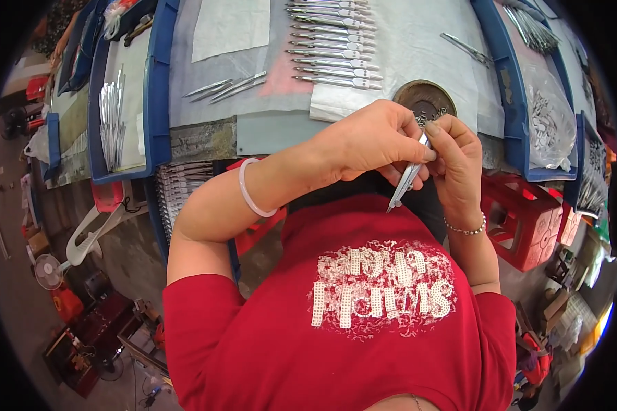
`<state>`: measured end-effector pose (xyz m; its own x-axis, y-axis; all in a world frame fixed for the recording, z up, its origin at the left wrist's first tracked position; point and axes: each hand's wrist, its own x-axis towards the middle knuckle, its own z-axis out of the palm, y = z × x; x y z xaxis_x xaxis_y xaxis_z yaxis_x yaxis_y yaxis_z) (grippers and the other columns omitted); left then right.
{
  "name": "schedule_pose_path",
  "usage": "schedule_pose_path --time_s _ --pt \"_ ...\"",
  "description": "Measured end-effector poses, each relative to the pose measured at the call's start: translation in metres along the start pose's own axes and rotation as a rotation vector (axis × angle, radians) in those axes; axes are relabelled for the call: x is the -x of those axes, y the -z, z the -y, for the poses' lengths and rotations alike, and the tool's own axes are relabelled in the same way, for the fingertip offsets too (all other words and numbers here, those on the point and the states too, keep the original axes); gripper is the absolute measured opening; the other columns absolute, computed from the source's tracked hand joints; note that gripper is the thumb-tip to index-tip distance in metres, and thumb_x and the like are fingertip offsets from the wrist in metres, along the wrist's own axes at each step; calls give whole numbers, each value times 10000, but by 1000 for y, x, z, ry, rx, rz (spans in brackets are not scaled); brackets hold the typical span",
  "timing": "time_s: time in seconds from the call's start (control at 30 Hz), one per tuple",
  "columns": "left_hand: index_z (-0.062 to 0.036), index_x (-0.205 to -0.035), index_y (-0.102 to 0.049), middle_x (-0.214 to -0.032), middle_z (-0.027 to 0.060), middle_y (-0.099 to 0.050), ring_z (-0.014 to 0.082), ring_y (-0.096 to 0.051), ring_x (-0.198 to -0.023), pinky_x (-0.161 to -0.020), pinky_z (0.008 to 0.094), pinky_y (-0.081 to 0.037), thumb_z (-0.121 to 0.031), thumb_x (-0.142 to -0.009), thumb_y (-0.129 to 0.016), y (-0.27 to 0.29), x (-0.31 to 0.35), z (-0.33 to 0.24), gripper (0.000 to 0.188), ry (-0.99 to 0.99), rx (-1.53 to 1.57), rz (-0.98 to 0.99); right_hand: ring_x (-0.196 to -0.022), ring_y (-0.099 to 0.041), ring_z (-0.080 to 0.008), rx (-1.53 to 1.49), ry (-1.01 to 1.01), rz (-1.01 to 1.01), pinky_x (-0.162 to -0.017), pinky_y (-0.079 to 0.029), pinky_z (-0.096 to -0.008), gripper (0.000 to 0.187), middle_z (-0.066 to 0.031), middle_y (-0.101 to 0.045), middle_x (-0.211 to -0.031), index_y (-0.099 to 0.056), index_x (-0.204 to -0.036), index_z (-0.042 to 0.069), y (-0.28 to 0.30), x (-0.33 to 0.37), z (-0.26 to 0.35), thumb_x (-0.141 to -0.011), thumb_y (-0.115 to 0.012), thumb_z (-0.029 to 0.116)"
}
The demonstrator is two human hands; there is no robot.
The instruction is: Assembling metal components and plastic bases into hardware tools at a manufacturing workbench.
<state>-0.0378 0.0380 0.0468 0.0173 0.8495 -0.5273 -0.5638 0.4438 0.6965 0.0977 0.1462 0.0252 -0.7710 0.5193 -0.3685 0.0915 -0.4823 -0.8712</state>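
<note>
Our left hand and right hand both pinch the slender, pointed silver metal tool bodyward of the round brown bowl; its long axis slants away from the bowl.

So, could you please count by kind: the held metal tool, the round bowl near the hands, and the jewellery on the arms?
Metal tool: 1
Round bowl: 1
Pale bangle: 1
Bead bracelet: 1
Total: 4
</note>
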Motion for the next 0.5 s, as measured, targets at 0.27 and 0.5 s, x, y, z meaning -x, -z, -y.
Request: schedule_pose_path --time_s 0.27,0.5 --pt "29 -828 -501 -772 169 -649 203 -665 -673 -549 275 -546 -108 -827 -618 -2 -4 -8 180 35 -251 20 -455 -372 -11 -83 77 -62 -413 -278 -167 124 28 -521 -608 -551 -764 48 -1 8 -8 -868 -597 98" --pt "35 -822 -506 -764 166 -648 201 -662 -666 -551 273 -544 -94 -821 -609 -5 -12 -8 165 81 -312 56 -454 -368 -9 -121 91 -93 -412 -278 -168 109 26 -521 -609 -557 -781 45 5 15 -13 -876 -583 93"
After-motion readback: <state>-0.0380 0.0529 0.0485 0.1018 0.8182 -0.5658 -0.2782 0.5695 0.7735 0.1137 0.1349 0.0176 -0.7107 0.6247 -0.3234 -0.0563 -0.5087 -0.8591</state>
